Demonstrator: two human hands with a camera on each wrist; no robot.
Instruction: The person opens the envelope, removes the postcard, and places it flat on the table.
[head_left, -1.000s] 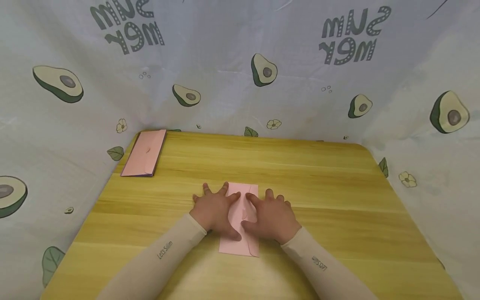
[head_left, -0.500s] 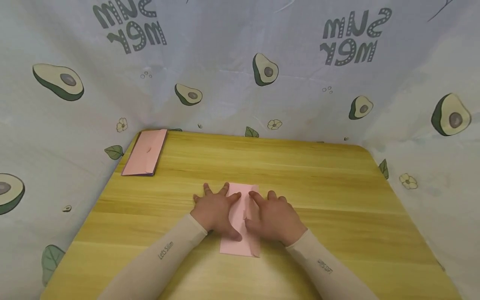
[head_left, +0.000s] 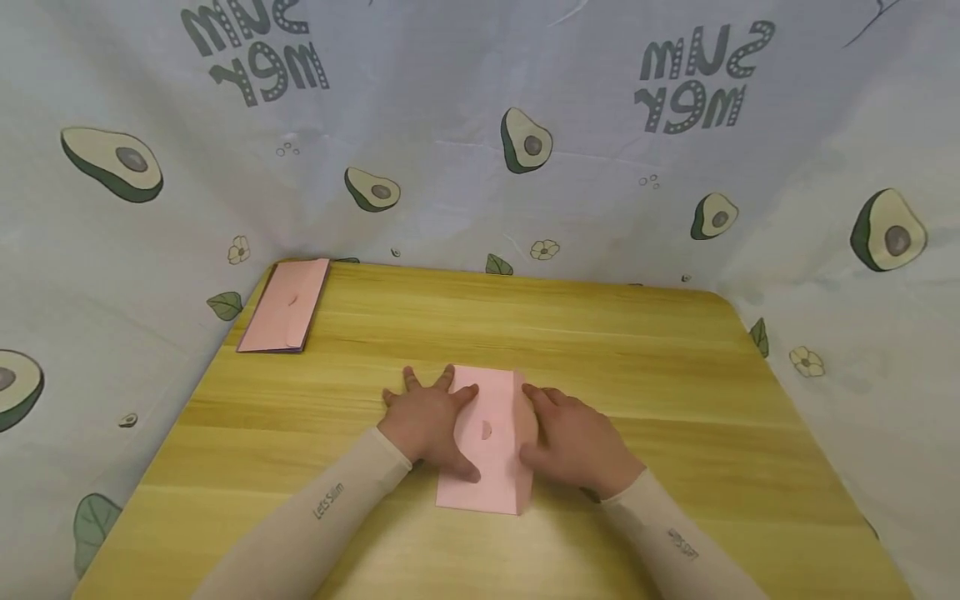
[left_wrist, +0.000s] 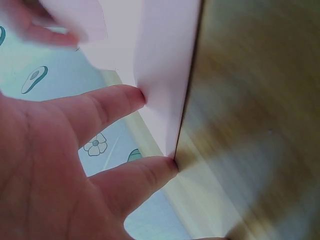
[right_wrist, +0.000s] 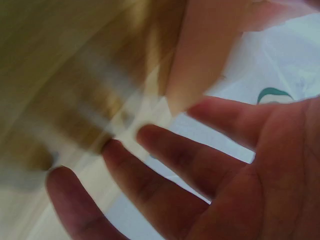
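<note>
A pink envelope point(head_left: 480, 493) lies on the wooden table with its flap point(head_left: 527, 429) folded up along the right side, baring a small half-round notch. My left hand point(head_left: 426, 425) is spread flat over the left edge, thumb and index finger on the paper; the left wrist view shows its straight fingertips against the envelope point(left_wrist: 162, 60). At the flap's outer side is my right hand point(head_left: 583, 440), thumb and index finger touching it. Seen from the right wrist, that hand's fingers point(right_wrist: 185, 155) are extended and apart, the index tip at the pink paper point(right_wrist: 205, 50).
A stack of envelopes point(head_left: 288, 308), pink on top with a dark edge beneath, lies at the table's back left corner. A white curtain point(head_left: 450, 92) printed with avocados surrounds the wooden table point(head_left: 660, 358) at the back and sides.
My right hand has moved rightward, swinging the envelope's flap from lying over the body to standing up at the right edge. The left hand has stayed in place.
</note>
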